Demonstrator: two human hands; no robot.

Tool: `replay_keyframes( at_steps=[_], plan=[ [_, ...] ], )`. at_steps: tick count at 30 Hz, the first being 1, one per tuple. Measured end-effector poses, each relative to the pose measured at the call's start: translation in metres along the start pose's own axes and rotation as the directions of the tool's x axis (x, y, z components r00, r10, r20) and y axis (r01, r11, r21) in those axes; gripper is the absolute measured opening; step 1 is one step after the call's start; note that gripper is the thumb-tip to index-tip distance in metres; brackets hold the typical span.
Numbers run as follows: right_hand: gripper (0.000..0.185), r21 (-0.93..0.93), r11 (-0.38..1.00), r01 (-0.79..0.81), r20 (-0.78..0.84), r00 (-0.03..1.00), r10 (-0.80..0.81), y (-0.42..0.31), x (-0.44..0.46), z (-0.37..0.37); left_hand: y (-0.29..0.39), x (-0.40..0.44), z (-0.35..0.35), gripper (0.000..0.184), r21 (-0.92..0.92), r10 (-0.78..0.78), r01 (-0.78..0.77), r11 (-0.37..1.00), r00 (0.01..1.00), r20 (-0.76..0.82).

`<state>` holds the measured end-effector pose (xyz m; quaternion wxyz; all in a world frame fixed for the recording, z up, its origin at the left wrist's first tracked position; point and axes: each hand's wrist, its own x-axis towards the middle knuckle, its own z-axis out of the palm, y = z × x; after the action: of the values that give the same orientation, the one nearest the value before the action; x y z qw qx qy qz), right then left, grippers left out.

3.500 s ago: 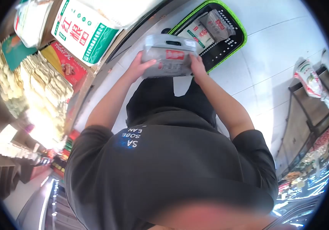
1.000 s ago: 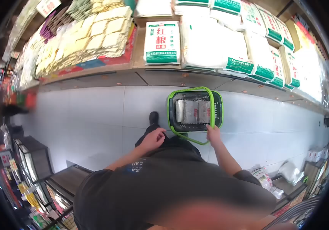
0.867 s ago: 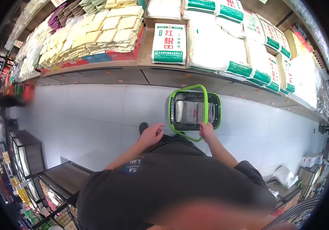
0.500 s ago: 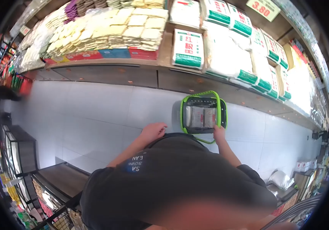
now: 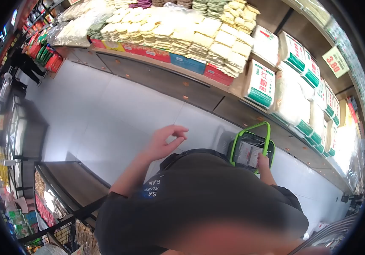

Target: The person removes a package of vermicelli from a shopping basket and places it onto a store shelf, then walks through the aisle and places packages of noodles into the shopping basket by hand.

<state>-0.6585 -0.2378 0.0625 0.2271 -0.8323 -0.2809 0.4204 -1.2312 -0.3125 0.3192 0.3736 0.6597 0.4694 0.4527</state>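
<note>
My right hand [image 5: 263,161] is closed round the bright green handle [image 5: 268,138] of a dark shopping basket [image 5: 271,148] with a green rim. Packs with a pale, partly clear wrapping [image 5: 247,154] lie inside the basket; what they contain I cannot make out. In front of my body on the other side, my left hand [image 5: 168,140] hangs in the air over the floor. Its fingers are loosely bent, with a gap between thumb and forefinger, and it holds nothing.
Along the far side runs a low shelf [image 5: 148,72] with stacks of pale dried noodles [image 5: 186,36] and white-and-green bags [image 5: 260,84]. A price sign [image 5: 335,61] hangs at right. A dark display stand [image 5: 70,176] is close on my left. Farther off, a person in black [image 5: 23,63] stands in the aisle.
The view has turned to the left, so shelf and basket appear farther right. My left hand has come up and its fingers have loosened. My right hand keeps hold of the basket handle.
</note>
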Motion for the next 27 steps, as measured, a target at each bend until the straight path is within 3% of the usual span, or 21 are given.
replay_keyframes(
  at_steps=[2,3,6,8,11,12,16,18,20,21,22,24,26,27],
  plan=[
    [0.028,-0.070,0.996,0.053,0.008,0.999,-0.053,0.002,0.012,0.004,0.068,0.022,-0.052,0.043,-0.186,0.218,-0.207,0.960,0.975,0.041],
    [0.031,-0.135,0.983,0.122,-0.021,0.992,-0.126,0.003,0.019,0.009,0.101,0.026,-0.074,0.058,-0.330,0.246,-0.214,0.919,0.968,0.057],
    [0.023,-0.070,0.992,0.104,-0.015,0.994,-0.105,-0.037,-0.005,0.028,0.160,0.043,-0.127,0.055,-0.503,0.479,-0.349,0.791,0.864,0.153],
    [0.019,0.057,0.998,0.037,0.008,0.999,-0.038,-0.058,0.000,0.045,0.171,0.062,-0.149,0.053,-0.537,0.581,-0.399,0.743,0.783,0.222],
    [0.017,0.086,0.993,0.081,0.083,0.993,-0.088,-0.100,0.005,0.073,0.159,0.103,-0.173,0.051,-0.547,0.654,-0.439,0.713,0.698,0.293],
    [0.016,0.114,0.989,0.099,0.148,0.982,-0.115,-0.104,0.018,0.083,0.150,0.117,-0.178,0.050,-0.544,0.664,-0.450,0.708,0.685,0.299],
    [0.024,0.094,0.984,-0.153,0.326,0.938,0.115,-0.146,0.053,0.149,0.098,0.187,-0.201,0.047,-0.451,0.632,-0.483,0.750,0.724,0.276],
    [0.024,-0.073,0.996,-0.042,0.319,0.946,0.063,-0.140,0.079,0.186,0.044,0.222,-0.202,0.045,-0.289,0.486,-0.420,0.861,0.846,0.218],
    [0.024,-0.250,0.965,0.078,0.304,0.953,0.002,-0.136,0.106,0.225,-0.035,0.240,-0.195,0.040,-0.015,0.190,-0.189,0.982,0.972,0.137],
    [0.024,-0.311,0.943,0.120,0.294,0.956,-0.024,-0.144,0.112,0.247,-0.088,0.237,-0.188,0.038,0.283,0.070,-0.080,0.956,0.997,0.046],
    [0.024,-0.363,0.919,0.155,0.295,0.954,-0.044,-0.155,0.117,0.268,-0.150,0.217,-0.185,0.032,0.652,-0.008,0.026,0.758,0.999,-0.032],
    [0.024,-0.404,0.896,0.187,0.292,0.954,-0.068,-0.175,0.122,0.307,-0.233,0.160,-0.193,0.027,0.887,-0.352,0.110,0.448,0.934,0.062],
    [0.024,-0.408,0.891,0.199,0.282,0.956,-0.085,-0.198,0.122,0.344,-0.274,0.102,-0.188,0.028,0.698,-0.663,0.525,0.488,0.743,-0.096],
    [0.024,-0.400,0.895,0.198,0.272,0.958,-0.090,-0.210,0.117,0.360,-0.271,0.081,-0.189,0.029,0.583,-0.701,0.636,0.506,0.697,-0.152]
  ],
)
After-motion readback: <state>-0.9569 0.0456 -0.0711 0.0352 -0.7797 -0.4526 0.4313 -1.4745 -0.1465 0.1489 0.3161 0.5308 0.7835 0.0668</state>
